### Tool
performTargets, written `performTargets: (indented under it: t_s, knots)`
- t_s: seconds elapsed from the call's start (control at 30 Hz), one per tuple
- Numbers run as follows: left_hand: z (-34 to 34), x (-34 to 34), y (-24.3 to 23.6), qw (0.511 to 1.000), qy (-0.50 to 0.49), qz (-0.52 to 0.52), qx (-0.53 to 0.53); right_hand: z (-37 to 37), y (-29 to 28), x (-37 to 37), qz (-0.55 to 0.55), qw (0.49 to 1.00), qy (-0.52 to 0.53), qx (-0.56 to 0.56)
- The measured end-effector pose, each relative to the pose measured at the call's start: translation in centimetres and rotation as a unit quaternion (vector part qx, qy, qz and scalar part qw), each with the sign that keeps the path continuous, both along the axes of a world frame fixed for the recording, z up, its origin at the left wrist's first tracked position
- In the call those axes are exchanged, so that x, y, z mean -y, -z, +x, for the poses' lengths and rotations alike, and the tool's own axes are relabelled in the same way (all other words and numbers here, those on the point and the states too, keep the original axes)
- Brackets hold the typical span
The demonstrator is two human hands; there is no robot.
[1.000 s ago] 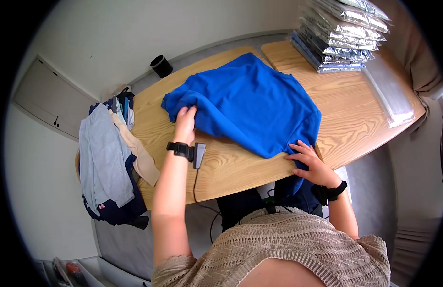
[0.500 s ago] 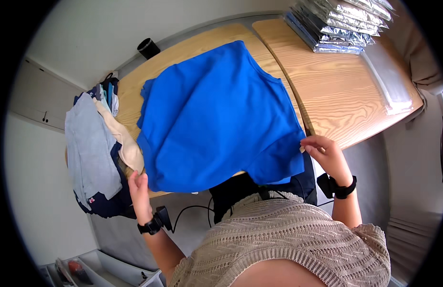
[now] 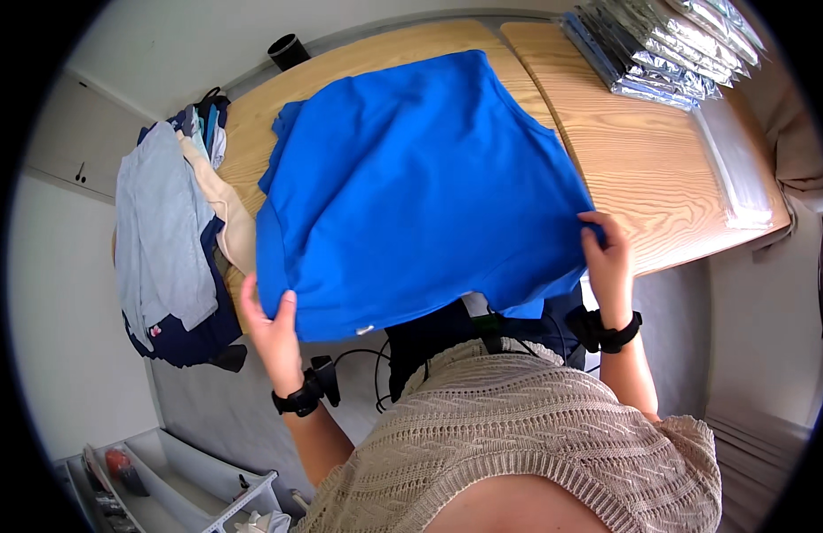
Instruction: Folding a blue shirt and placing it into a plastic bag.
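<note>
A bright blue garment (image 3: pixel 420 178) is spread wide and lifted over the near half of a light wooden table (image 3: pixel 642 151). My left hand (image 3: pixel 271 333) grips its lower left corner, off the table's near edge. My right hand (image 3: pixel 607 258) pinches its lower right edge beside the table's front edge. Both wrists wear black bands. The garment hides most of the tabletop under it.
A heap of pale blue, cream and navy clothes (image 3: pixel 176 240) hangs over the table's left end. Several silvery flat packets (image 3: pixel 660 44) are stacked at the far right, a clear one (image 3: pixel 740 160) beside them. A black cup (image 3: pixel 289 51) stands at the back. A white rack (image 3: pixel 171 489) sits on the floor, lower left.
The blue garment was lying bunched on the table under both hands; it has been picked up by its near corners, shaken out flat and spread wider. My left hand moved from tabletop to below the edge.
</note>
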State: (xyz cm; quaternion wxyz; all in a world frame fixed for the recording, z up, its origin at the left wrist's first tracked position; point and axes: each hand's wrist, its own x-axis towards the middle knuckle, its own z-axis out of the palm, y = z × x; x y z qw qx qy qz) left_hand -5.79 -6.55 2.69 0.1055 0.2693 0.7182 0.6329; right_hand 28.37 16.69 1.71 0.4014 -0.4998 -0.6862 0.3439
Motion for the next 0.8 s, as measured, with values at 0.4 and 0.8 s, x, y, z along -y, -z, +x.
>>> performTargets:
  t_s: [0.4,0.8]
  knots:
    - [1.5,6.3,4.2,0.966,0.002,-0.164,0.201,5.1,1.6,3.9,-0.140,0.989,0.035,-0.029]
    - [1.3,6.8,4.0,0.948,0.049,-0.099,0.299,5.4,5.8,6.3,-0.244,0.970,-0.020,-0.006]
